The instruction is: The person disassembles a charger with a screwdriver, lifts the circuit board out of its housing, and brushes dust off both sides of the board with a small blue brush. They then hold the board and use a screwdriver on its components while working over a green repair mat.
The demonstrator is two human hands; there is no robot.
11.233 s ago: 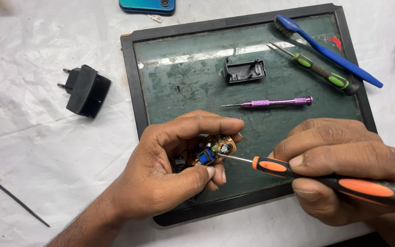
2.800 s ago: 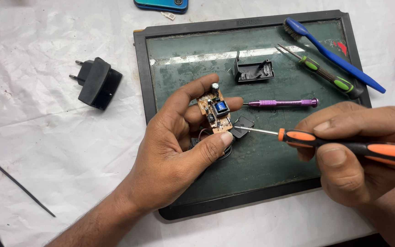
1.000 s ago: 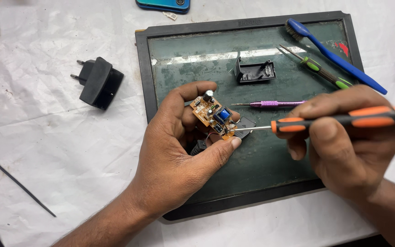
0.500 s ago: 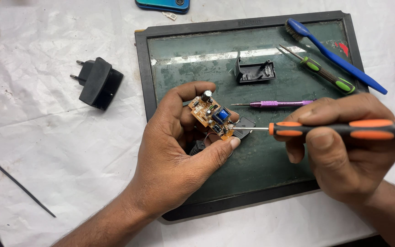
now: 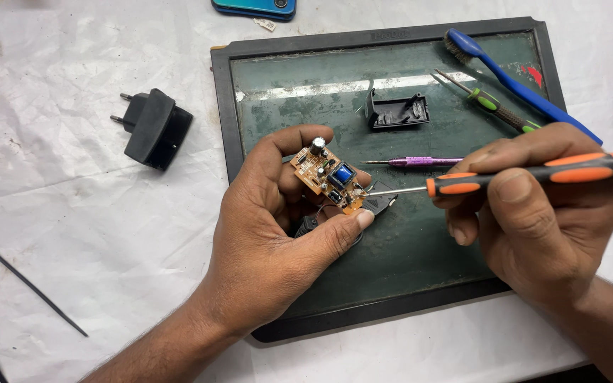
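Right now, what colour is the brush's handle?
Blue; the brush shows in the head view.

Lying on the white-sheeted counter point(image 5: 72, 234): a dark glass-topped rectangular tray point(image 5: 420, 255). Sitting left of it, well apart, a black two-pin plug adapter point(image 5: 156, 128). Resting on the tray's far part: an open black plastic casing half point(image 5: 396, 111), with a green-handled pair of tweezers point(image 5: 491, 104) and a blue toothbrush point(image 5: 516, 85) lying to its right. Lying nearer, before the casing, a slim purple screwdriver point(image 5: 420, 162). Peeking in behind the tray, a teal phone point(image 5: 257, 7).
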